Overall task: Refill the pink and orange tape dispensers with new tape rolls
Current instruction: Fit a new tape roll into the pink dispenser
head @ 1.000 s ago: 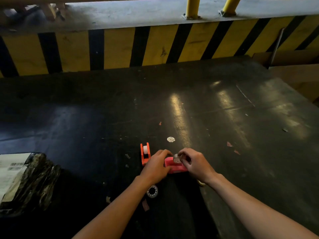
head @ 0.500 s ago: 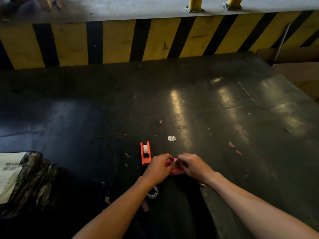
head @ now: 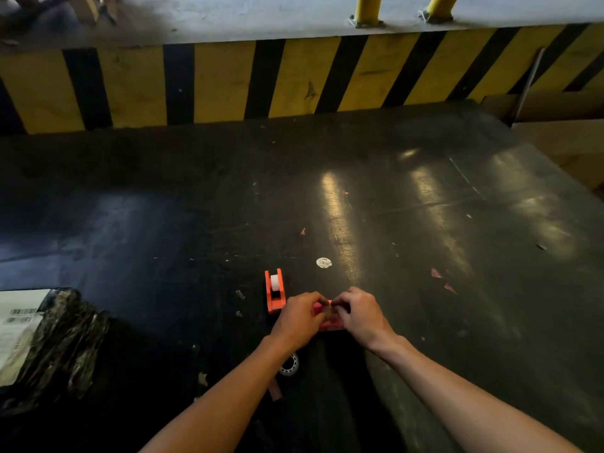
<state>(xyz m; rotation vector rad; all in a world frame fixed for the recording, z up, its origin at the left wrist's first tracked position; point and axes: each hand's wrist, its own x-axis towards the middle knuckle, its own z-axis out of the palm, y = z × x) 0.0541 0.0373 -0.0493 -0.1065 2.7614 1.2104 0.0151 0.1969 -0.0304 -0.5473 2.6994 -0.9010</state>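
Note:
The pink tape dispenser (head: 327, 318) lies on the dark table, mostly covered by both hands. My left hand (head: 299, 318) grips its left end. My right hand (head: 361, 313) closes over its right side, fingertips pinched at the top; whether a roll sits inside is hidden. The orange dispenser (head: 274, 291) stands just left of my left hand with a white tape roll (head: 275, 282) in it. A clear tape roll (head: 290, 366) lies flat on the table, partly under my left forearm.
A black plastic parcel with a white label (head: 42, 341) sits at the left edge. Small scraps and a round white sticker (head: 324, 262) dot the dark table (head: 425, 223). A yellow-and-black striped wall (head: 294, 80) bounds the far side; cardboard (head: 562, 125) stands at right.
Both hands have drawn closer together over the pink dispenser, covering more of it. The roll seen at my right fingertips earlier is now hidden. The orange dispenser has not moved.

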